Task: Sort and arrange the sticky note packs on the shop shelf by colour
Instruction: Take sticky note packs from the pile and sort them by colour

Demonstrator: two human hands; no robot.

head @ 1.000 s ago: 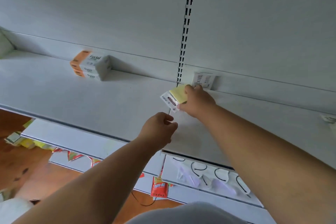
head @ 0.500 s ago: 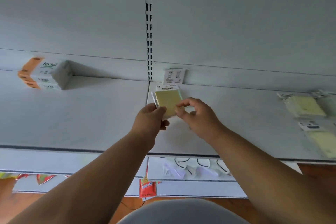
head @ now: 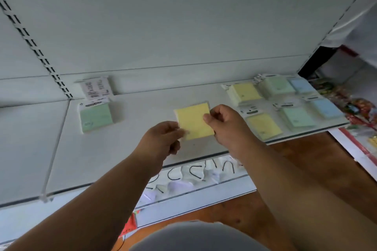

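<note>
A yellow sticky note pack [head: 192, 120] hangs above the white shelf [head: 138, 144], pinched on both sides. My left hand [head: 163, 140] grips its lower left corner and my right hand [head: 226, 126] grips its right edge. A green pack [head: 95, 117] lies flat at the shelf's back left, with a white-backed pack [head: 94, 87] leaning on the back wall behind it. At the right lie two yellow packs [head: 245, 92] [head: 263, 125], two green packs [head: 275, 85] [head: 296, 117] and two blue packs [head: 302, 85] [head: 326, 108].
A lower shelf [head: 195, 195] holds pale items with black loops. Colourful packaged goods [head: 359, 106] sit past the shelf's right end. A slotted upright [head: 38, 51] runs down the back wall at left. Wooden floor [head: 306, 155] shows below.
The view has swung right, bringing the yellow, green and blue packs into sight. Both hands have carried the yellow pack rightward, away from the upright; a green pack now lies there.
</note>
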